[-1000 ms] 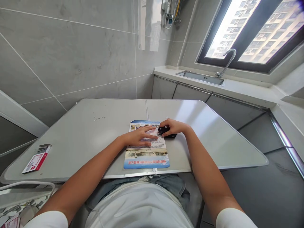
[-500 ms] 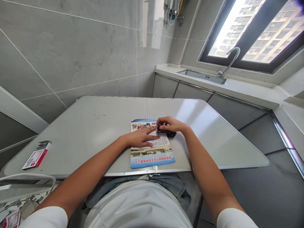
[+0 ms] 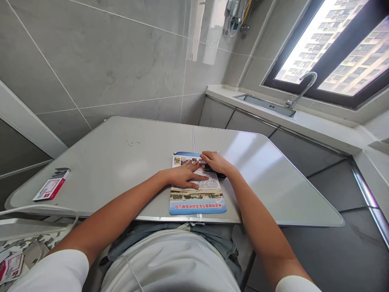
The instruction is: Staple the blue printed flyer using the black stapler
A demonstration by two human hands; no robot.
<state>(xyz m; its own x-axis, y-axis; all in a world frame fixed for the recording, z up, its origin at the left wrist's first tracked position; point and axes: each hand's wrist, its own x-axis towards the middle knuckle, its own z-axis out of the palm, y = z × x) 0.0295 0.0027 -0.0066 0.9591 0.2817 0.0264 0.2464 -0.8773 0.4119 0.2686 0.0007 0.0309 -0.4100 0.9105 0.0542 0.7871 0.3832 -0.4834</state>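
A printed leaflet (image 3: 196,196) with blue borders and several photos lies on the table close to my body. My left hand (image 3: 187,175) rests flat on it with the fingers spread. At the leaflet's right edge is a black stapler (image 3: 221,175), mostly covered by my right hand (image 3: 215,161). That hand lies over the stapler's top with its fingers bent toward the leaflet. The stapler's front end is hidden under the fingers, so I cannot tell whether paper sits between its jaws.
Tiny dark staple-like bits (image 3: 133,142) lie on the far left of the white table (image 3: 146,158). A red and white box (image 3: 52,185) sits at the table's left edge. A chair (image 3: 39,223) stands at the lower left. Beyond the table is a counter with a sink (image 3: 267,106).
My right hand has flattened from a fingertip grip to lying over the stapler's top. My left hand stays spread on the leaflet. The view has tilted slightly.
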